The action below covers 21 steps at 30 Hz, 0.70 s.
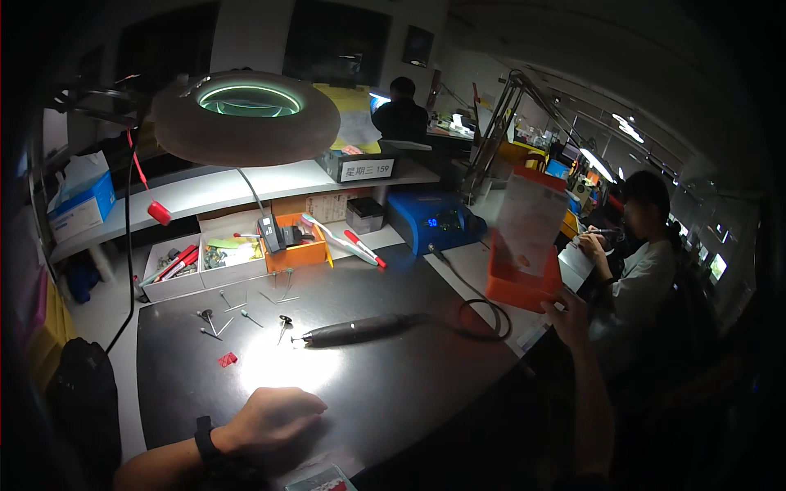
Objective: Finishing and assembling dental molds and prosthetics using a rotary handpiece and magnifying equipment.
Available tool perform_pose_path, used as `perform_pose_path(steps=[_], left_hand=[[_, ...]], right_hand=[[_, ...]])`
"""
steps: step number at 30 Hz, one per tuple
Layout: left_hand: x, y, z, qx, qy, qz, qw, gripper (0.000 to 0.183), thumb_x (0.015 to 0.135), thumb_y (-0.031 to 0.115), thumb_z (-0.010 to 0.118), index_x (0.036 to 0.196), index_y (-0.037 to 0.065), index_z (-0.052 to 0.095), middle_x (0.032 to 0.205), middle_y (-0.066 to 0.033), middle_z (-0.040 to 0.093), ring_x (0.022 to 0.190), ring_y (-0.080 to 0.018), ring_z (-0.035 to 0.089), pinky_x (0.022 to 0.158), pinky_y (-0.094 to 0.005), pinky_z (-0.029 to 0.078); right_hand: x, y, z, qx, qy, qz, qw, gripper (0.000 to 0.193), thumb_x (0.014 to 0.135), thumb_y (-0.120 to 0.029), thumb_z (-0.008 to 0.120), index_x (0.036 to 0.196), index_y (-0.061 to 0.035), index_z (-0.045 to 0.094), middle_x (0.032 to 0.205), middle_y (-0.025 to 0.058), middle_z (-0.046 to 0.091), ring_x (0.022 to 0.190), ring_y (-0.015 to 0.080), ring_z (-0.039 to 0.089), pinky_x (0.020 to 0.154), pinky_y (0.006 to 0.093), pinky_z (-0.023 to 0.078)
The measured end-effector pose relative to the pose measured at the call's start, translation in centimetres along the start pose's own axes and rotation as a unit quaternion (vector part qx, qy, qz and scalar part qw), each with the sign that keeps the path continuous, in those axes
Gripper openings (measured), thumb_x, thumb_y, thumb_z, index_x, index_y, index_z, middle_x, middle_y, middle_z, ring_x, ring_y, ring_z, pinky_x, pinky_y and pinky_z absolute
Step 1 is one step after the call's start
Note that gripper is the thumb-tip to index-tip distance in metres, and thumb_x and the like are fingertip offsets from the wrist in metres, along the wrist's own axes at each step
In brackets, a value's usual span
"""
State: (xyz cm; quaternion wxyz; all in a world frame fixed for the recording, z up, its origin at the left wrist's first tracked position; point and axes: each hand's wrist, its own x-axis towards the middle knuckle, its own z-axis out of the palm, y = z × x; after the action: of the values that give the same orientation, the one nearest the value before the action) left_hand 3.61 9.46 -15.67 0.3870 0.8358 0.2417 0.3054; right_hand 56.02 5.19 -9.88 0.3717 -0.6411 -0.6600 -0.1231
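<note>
On the dark work mat (393, 385) near the person, the left hand (274, 417) lies palm down with its fingers curled loosely under, holding nothing; a black wristband sits on that wrist. Far to the right, the right hand (566, 317) reaches out to the orange bin (520, 286) at the bench edge, fingers touching its near right corner; whether they clasp the bin or only rest against it cannot be told. A clear plastic bag (530, 217) stands upright in that bin.

Between the 2 hands, toward the middle of the mat, a black rotary handpiece (360, 329) lies on its side, tip pointing left, its cord looping off to the right toward the blue control box (434, 221) at the far side. Just left of the tip, several small burs (246, 315) lie scattered on the mat, and a small red piece (227, 358) lies nearer, apart from them.

Farther back stand white trays (205, 258) of small parts and an orange box (299, 250), with red-and-white pens (352, 245) just right of it. A round magnifier lamp (246, 114) hangs over the far left. At the far right another person (647, 254) sits working at the neighbouring bench.
</note>
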Motion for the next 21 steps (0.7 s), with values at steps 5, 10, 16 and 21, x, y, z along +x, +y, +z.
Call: perform_pose_path(steps=[5, 10, 16, 21], left_hand=[[0.7, 0.1, 0.3, 0.008, -0.005, 0.001, 1.0, 0.016, 0.08, 0.005, 0.066, 0.095, 0.004, 0.068, 0.087, -0.0128, 0.067, 0.079, -0.0278, 0.066, 0.071, -0.0335, 0.052], [0.8, -0.1, 0.0, 0.044, -0.02, 0.009, 0.999, 0.017, 0.079, 0.004, 0.07, 0.095, 0.004, 0.068, 0.087, -0.0108, 0.069, 0.079, -0.0239, 0.068, 0.07, -0.0302, 0.053], [0.2, 0.5, -0.2, 0.062, 0.004, 0.0, 0.998, 0.016, 0.079, 0.004, 0.07, 0.095, 0.003, 0.068, 0.086, -0.0108, 0.069, 0.078, -0.0232, 0.068, 0.069, -0.0309, 0.053], [0.5, -0.1, 0.0, 0.013, -0.021, 0.001, 1.0, 0.016, 0.081, 0.005, 0.069, 0.097, 0.003, 0.067, 0.087, -0.0105, 0.069, 0.079, -0.0236, 0.067, 0.069, -0.0312, 0.053]], right_hand=[[-3.6, 7.9, 0.3, -0.022, 0.018, 0.118, 0.993, 0.019, 0.076, -0.007, 0.069, 0.093, -0.0009, 0.063, 0.085, 0.0123, 0.065, 0.08, 0.0196, 0.066, 0.071, 0.031, 0.051], [-4.9, 4.6, -0.4, 0.029, -0.028, 0.16, 0.986, 0.034, 0.077, -0.008, 0.071, 0.11, -0.0047, 0.062, 0.087, 0.0086, 0.065, 0.078, 0.0149, 0.063, 0.071, 0.0295, 0.05], [-3.3, -1.9, 3.1, 0.121, -0.095, 0.093, 0.984, 0.028, 0.081, -0.013, 0.069, 0.103, 0.0011, 0.06, 0.09, 0.0129, 0.064, 0.081, 0.0217, 0.065, 0.069, 0.0344, 0.053], [-2.8, -3.1, 3.3, 0.094, -0.172, 0.129, 0.972, 0.031, 0.076, -0.014, 0.074, 0.099, 0.0003, 0.059, 0.101, 0.0161, 0.061, 0.086, 0.0308, 0.064, 0.077, 0.0384, 0.052]])
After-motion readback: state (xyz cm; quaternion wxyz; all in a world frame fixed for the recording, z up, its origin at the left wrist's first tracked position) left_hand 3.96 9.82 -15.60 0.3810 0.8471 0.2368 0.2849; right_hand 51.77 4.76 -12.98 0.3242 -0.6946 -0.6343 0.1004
